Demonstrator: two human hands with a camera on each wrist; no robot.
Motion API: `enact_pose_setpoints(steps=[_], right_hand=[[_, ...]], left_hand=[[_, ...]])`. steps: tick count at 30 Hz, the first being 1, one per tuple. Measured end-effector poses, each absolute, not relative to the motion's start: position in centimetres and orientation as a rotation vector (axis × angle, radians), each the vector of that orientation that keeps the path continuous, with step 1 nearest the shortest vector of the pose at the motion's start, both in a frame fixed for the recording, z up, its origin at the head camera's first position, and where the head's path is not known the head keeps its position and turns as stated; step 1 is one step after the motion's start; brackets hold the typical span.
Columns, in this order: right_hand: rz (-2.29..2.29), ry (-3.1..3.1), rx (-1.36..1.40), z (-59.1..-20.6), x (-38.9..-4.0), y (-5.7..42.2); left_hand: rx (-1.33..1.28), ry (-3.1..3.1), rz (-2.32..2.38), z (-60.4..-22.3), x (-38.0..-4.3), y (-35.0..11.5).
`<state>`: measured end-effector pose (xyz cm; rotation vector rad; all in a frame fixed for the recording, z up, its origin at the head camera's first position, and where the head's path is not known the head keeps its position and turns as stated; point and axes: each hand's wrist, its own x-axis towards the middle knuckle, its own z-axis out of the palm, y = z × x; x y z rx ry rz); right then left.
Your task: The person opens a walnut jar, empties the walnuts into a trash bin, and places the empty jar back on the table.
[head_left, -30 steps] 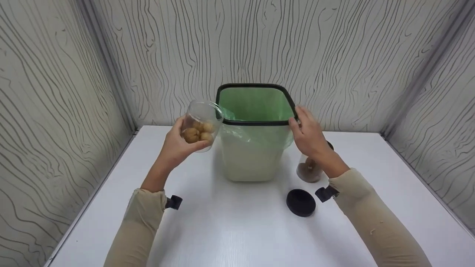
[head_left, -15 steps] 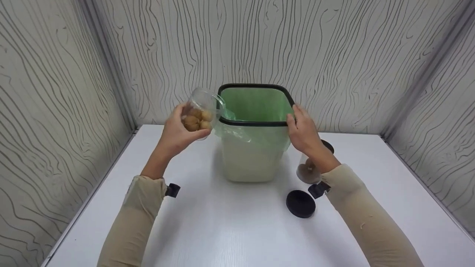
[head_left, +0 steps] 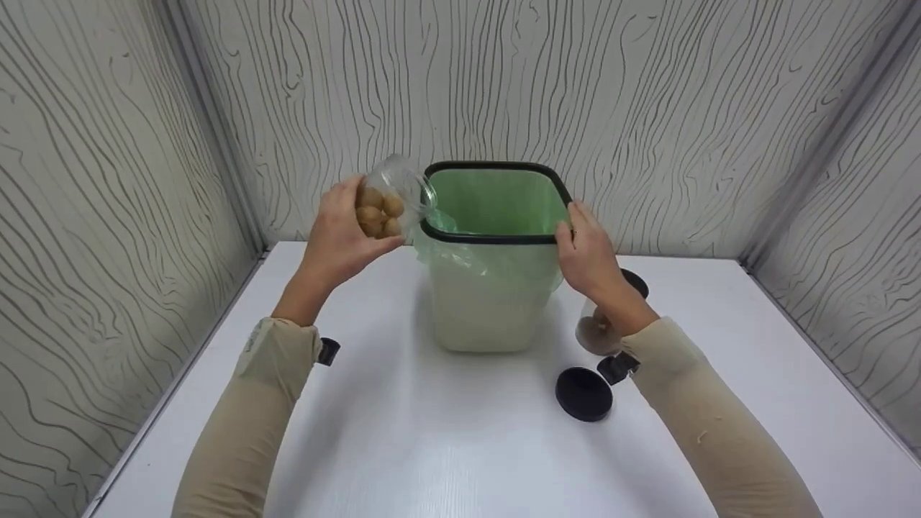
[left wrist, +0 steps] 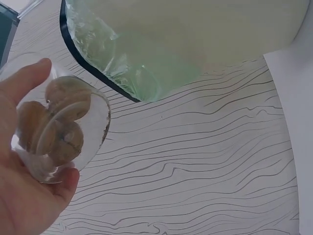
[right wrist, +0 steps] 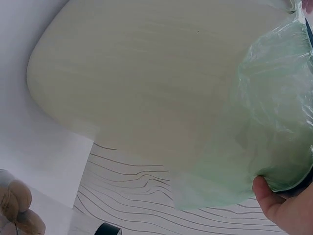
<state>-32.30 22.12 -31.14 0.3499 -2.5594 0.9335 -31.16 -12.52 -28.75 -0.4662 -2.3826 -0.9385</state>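
Observation:
My left hand (head_left: 335,234) holds a clear jar (head_left: 401,175) by its lower part, fingers and thumb around its sides. The jar is lidless and tilted, its mouth turned right at the left rim of the trash bin (head_left: 489,316). Several brown walnuts (head_left: 375,214) lie inside, also seen through the jar bottom (left wrist: 63,122) in the left wrist view. A black ring (head_left: 496,239) circles the bin's top over a green plastic liner (head_left: 504,198). On the bin's right side, my right hand (head_left: 591,255) grips the rim, with its thumb (right wrist: 264,193) pressing the liner.
Behind my right wrist stands a second jar (head_left: 596,334) with a black lid and brown walnuts, partly hidden. A loose black lid (head_left: 583,394) lies on the white table (head_left: 446,446) in front of it. Wood-patterned walls (head_left: 496,79) enclose the back and sides.
My left hand has raised the jar and tipped its mouth further toward the bin; the walnuts have shifted inside. My right hand has closed in on the rim and moved slightly left.

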Motion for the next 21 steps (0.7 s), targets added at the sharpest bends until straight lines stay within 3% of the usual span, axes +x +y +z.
enact_pose_setpoints(steps=[21], right_hand=[[0.891, -2.544, 0.37, -31.4, -32.5, 22.2]], left_hand=[[-0.594, -2.329, -0.396, -26.8, -32.6, -11.7]])
